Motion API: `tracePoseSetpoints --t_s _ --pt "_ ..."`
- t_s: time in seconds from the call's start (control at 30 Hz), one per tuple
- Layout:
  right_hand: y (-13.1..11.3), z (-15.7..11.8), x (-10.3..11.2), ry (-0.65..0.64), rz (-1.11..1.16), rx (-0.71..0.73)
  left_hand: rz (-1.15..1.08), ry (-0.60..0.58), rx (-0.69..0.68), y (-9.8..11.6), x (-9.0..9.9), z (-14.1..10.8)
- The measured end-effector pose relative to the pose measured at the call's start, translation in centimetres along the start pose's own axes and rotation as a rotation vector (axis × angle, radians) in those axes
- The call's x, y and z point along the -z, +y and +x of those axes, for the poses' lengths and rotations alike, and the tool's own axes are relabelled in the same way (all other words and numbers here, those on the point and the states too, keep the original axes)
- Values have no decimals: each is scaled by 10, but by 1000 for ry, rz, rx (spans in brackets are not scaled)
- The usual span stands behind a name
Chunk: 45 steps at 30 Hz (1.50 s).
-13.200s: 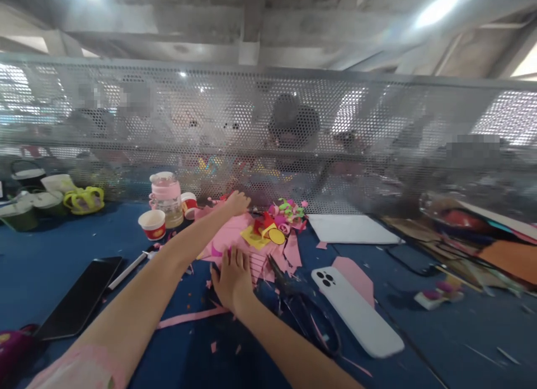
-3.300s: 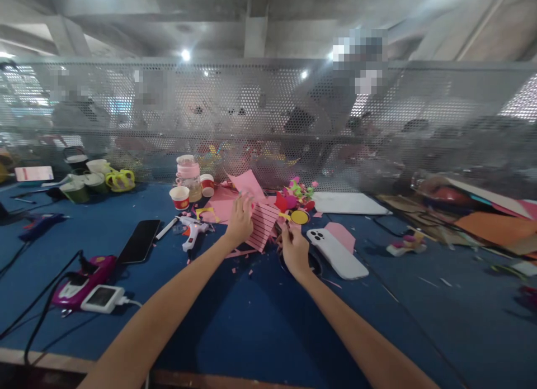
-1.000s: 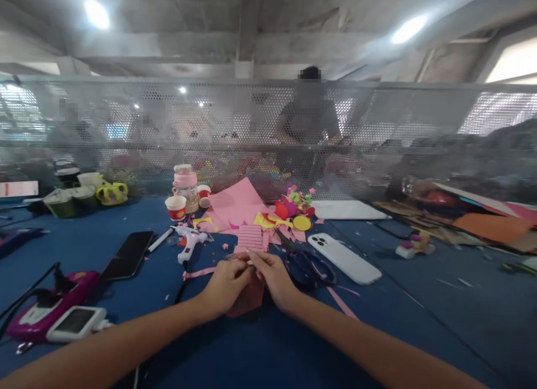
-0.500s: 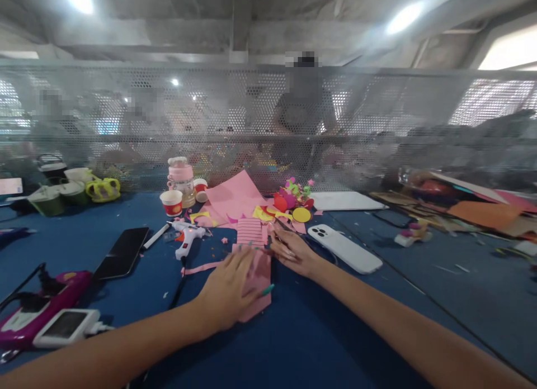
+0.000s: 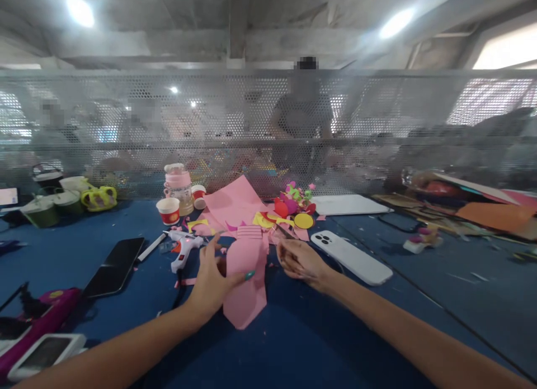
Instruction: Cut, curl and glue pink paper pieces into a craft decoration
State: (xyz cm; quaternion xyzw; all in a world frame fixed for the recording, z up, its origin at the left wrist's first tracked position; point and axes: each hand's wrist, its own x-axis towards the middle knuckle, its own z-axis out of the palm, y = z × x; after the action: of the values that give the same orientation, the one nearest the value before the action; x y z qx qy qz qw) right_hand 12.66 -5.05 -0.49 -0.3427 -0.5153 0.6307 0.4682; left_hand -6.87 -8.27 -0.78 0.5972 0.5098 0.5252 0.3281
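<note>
My left hand (image 5: 210,280) is at the left edge of a pink paper piece (image 5: 247,291), its thumb lying across the top. Its index finger is raised off the paper; the other fingers are partly hidden at the edge. Part of a pink strip with dark lines (image 5: 249,232) shows above this piece. To the right, my right hand (image 5: 302,260) is closed, fingers curled together, apart from the paper. A slim dark pointed tool (image 5: 285,231) shows just beyond its fingertips; whether the hand holds it is unclear.
A glue gun (image 5: 184,250), a black phone (image 5: 115,266) and a power strip (image 5: 46,322) lie left. A white phone (image 5: 354,257) lies right. Pink sheets (image 5: 235,202), colourful cutouts (image 5: 293,202), paper cups (image 5: 169,210) and a bottle (image 5: 178,188) stand before a perforated screen (image 5: 235,115).
My left hand has shifted left, from lying over the pink paper to its left edge. The paper now covers more of the lined strip. My right hand has drawn slightly away to the right.
</note>
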Motion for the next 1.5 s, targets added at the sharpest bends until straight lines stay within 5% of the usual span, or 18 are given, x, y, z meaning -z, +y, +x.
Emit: tracePoseSetpoints --t_s 0.13,0.37,0.53,0.73,0.93,1.17,1.5 --pt "-1 -3 -2 52 -73 78 -87 -62 12 7 -1 0" --pt "-4 -13 -17 70 -183 109 61 -166 -324 17 0 -6" --pt "-5 -16 -21 53 -242 71 69 -215 -423 21 1 -10" --pt "-12 -17 -21 62 -295 121 -238 -76 -179 17 -3 -7" --pt "-16 -20 -22 42 -368 149 -475 -101 78 17 -5 1" --pt "-9 -17 -13 55 -140 46 -537 -77 100 21 -5 0" --pt "-16 -15 -8 307 106 132 -371 -73 126 17 -5 2"
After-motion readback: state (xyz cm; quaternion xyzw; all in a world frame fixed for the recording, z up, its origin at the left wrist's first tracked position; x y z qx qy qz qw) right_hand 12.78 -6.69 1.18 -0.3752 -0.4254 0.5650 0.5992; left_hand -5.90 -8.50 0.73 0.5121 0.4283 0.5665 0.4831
